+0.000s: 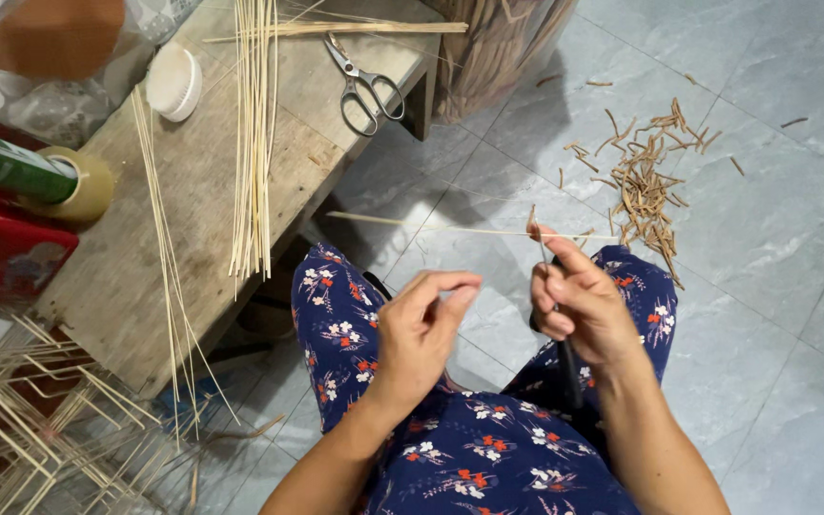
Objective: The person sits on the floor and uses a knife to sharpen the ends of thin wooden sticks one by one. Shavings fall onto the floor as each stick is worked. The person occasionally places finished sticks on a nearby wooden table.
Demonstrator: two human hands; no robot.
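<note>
A thin bamboo strip (450, 227) lies level across the air above a person's lap, pinched at its right end by the right hand (579, 300), whose thumb and forefinger close on it while the lower fingers wrap a dark-handled tool (569, 367) that points down between the knees. The left hand (422, 329) hovers just beside it, fingertips curled together in a loose pinch that holds nothing visible, apart from the strip. Both hands sit over a dark blue floral garment (488, 448) covering the knees. To the left, a worn wooden counter (145, 267) carries a bundle of long pale strips (255, 143), a few loose strips (159, 219) trailing off its near edge, a pair of scissors (364, 86), a small white round lid (174, 83), a roll of tape (88, 186) and a green can (11, 167) lying through it. A red object (2, 253) sits at the counter's left edge. On the grey tiled floor (774, 248) to the right, a heap of short brown offcuts (646, 181) lies scattered. More pale strips (30, 420) cross at lower left
</note>
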